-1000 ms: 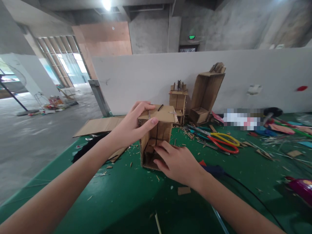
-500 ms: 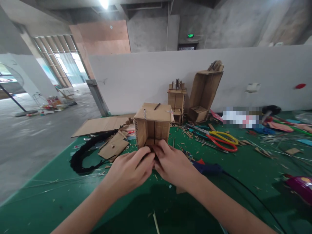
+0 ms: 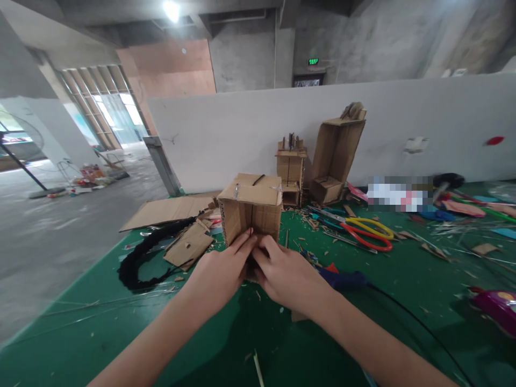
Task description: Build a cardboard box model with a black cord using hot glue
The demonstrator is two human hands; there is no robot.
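An open-fronted cardboard box (image 3: pixel 252 192) stands upright on the green table in front of me. A thin black cord (image 3: pixel 252 215) hangs down inside it from the top panel, where a short dark piece of it lies. My left hand (image 3: pixel 221 271) reaches into the opening, its fingertips closed on the lower part of the cord. Right beside it, my right hand (image 3: pixel 282 271) has its fingers curled and pinched low in the opening. What sits between the right fingers is hidden, as is most of the box's lower part.
Behind stand a small cardboard structure (image 3: pixel 290 169) and a taller one (image 3: pixel 338 153). To the right lie scissors with red and yellow handles (image 3: pixel 368 234), a dark blue corded tool (image 3: pixel 344 279) and a purple object (image 3: pixel 495 309). A black fuzzy strip (image 3: pixel 135 263) and cardboard scraps (image 3: pixel 187 244) lie left.
My left fingers have straightened somewhat and moved up along the cord. My right hand stays low in the opening, and the box has shifted slightly left.
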